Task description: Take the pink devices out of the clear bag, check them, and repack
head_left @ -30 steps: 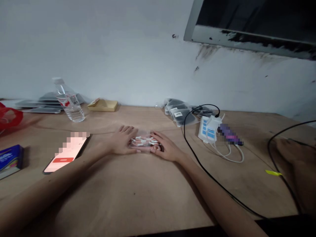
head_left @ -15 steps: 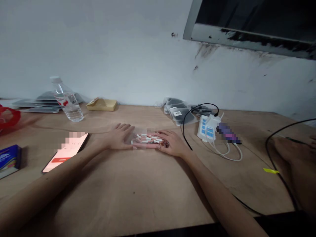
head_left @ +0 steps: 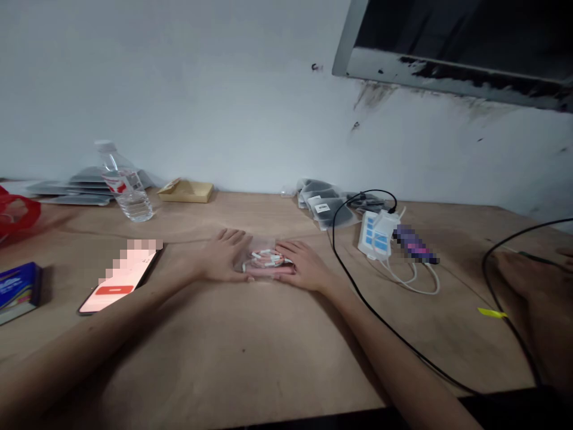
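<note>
A small pile of white and red pieces [head_left: 267, 258], seemingly under clear plastic, lies on the wooden table [head_left: 250, 358]. My left hand [head_left: 224, 257] lies flat against the pile's left side, fingers together and stretched out. My right hand [head_left: 304, 266] rests against the right side, its fingers reaching over the pile's far edge. My two thumbs meet along the near edge, so both hands enclose the pile. Part of the pile is hidden by my fingers.
A lit phone [head_left: 119, 278] lies to the left, with a water bottle [head_left: 126, 185] and a yellow box [head_left: 187, 191] behind it. Black bagged items [head_left: 324, 203], a white charger [head_left: 376, 234] and a black cable [head_left: 358, 292] lie to the right. A blue pack [head_left: 15, 289] sits at the left edge.
My hands have drawn closer together, bunching the pieces into a tighter pile. My right hand has shifted left and its fingers now cover more of the pile.
</note>
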`<state>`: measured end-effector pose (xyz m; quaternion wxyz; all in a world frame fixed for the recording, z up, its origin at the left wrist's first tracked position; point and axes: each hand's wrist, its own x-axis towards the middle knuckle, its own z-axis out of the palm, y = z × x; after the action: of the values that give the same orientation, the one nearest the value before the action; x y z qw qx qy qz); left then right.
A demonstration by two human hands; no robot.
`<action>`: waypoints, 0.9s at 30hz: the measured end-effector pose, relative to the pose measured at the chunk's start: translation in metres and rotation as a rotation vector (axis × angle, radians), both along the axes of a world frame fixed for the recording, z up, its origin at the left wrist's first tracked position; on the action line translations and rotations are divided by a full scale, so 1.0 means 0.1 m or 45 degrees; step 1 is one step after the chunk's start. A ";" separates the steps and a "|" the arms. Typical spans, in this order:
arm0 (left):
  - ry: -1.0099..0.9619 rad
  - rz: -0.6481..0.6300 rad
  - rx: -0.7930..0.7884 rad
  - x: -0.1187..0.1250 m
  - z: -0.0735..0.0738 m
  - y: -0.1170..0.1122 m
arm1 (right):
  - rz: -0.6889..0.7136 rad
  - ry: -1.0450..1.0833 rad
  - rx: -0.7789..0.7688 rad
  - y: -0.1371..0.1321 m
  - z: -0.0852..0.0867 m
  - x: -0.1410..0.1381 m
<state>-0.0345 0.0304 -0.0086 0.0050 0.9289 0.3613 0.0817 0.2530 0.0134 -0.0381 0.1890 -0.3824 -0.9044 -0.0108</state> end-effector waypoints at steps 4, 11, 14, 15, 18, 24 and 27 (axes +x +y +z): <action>0.069 0.136 -0.026 -0.09 -0.02 0.07 | -0.080 0.007 0.015 0.04 0.02 0.07; 0.062 0.381 0.062 -0.21 -0.08 0.20 | -0.303 0.041 0.091 0.13 -0.05 0.23; -0.008 0.455 0.131 -0.21 -0.07 0.21 | -0.276 0.079 0.079 0.12 -0.05 0.24; -0.024 0.481 0.151 -0.21 -0.07 0.21 | -0.269 0.094 0.079 0.12 -0.04 0.24; -0.063 0.527 0.208 -0.23 -0.08 0.22 | -0.239 0.147 0.087 0.11 -0.03 0.24; -0.115 0.432 0.158 -0.19 -0.04 0.23 | -0.021 0.264 0.075 0.08 -0.06 0.14; -0.176 0.278 0.143 -0.04 -0.01 0.08 | 0.045 0.272 0.026 -0.01 -0.07 -0.03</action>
<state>-0.0381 0.0380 -0.0094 -0.0312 0.8749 0.4540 0.1657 0.2499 0.0125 -0.0446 0.2885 -0.3633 -0.8856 0.0242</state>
